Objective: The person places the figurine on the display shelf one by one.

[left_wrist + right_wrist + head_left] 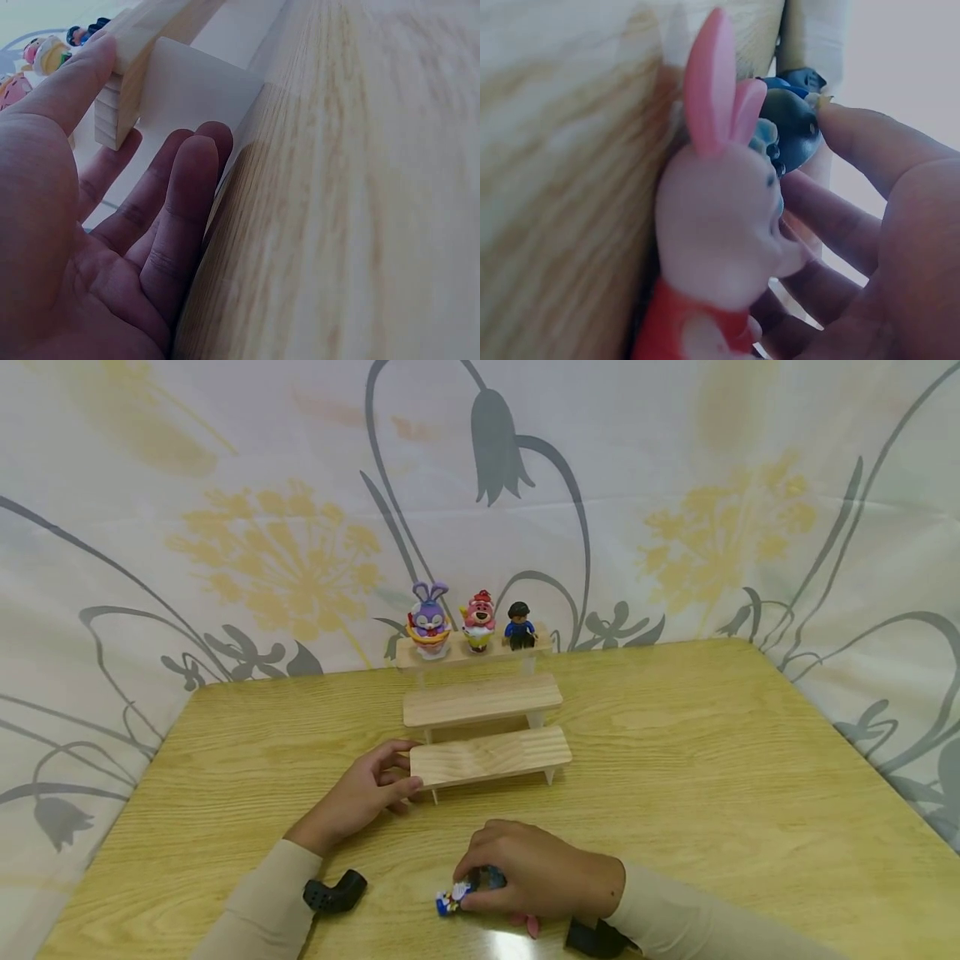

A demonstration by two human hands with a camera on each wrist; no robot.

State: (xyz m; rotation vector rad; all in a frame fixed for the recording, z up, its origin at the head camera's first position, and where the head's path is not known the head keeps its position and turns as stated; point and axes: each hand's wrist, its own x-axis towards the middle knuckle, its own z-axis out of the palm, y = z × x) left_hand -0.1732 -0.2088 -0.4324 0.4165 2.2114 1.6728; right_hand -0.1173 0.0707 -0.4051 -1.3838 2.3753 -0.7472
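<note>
My left hand [367, 789] grips the left end of the lowest step of a three-tier wooden display stand [491, 758], thumb on top and index finger beneath the board [114, 112]. Its other fingers curl beside the pale support [199, 86]. Near the front of the table, my right hand [536, 870] pinches a small blue-and-white figurine [448, 900] that lies low over the wood. Under that palm are a dark teal figurine [496, 877], partly covered, and a pink long-eared figurine in red [716, 217], mostly hidden in the head view.
On the top step stand a purple rabbit figurine [430, 622], a pink bear figurine [478, 622] and a dark-haired toy figure in blue [519, 627]. A flower-patterned cloth [480, 527] hangs behind the table [690, 760]. Black wrist devices [336, 893] sit by both sleeves.
</note>
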